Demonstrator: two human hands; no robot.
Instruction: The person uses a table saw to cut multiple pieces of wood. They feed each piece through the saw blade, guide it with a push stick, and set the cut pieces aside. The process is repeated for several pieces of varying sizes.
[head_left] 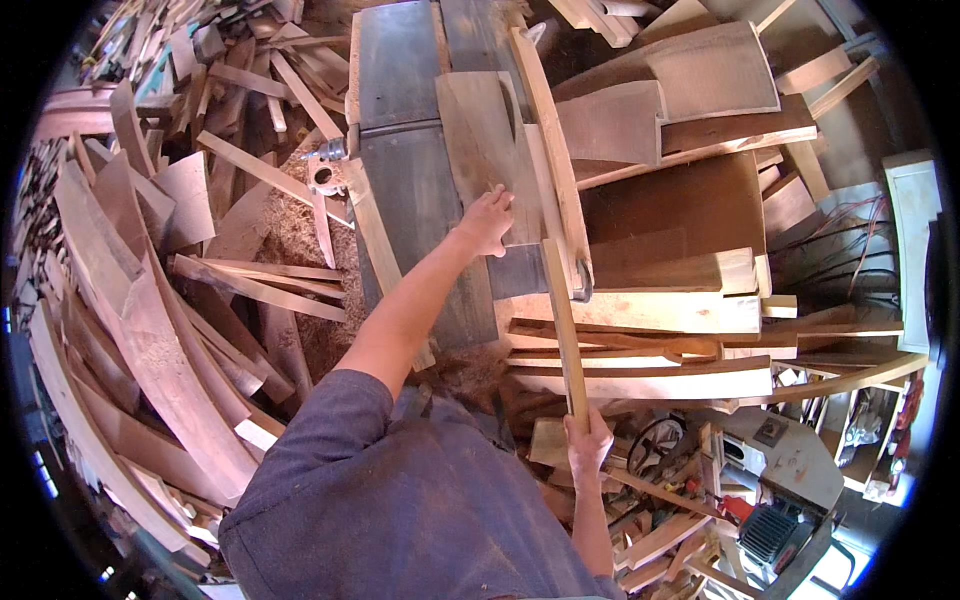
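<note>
My left hand [488, 222] rests on the near end of a brown wooden board [475, 125], its fingers stretched out and thumb apart. That board lies flat on the grey metal bed [400, 75] of a woodworking machine, beside an upright wooden fence [550, 140]. A dark slot crosses the bed to the left of the board. Lower right, my right hand [588, 440] is closed around the near end of a long narrow wooden stick [565, 340]. The stick's far end reaches up next to the fence.
Curved wooden pieces [150, 340] are heaped on the left, with sawdust [295, 215] by the machine. Wide boards [690, 90] and stacked lengths of timber [650, 382] lie on the right. A motor [778, 535] on a machine stands at lower right.
</note>
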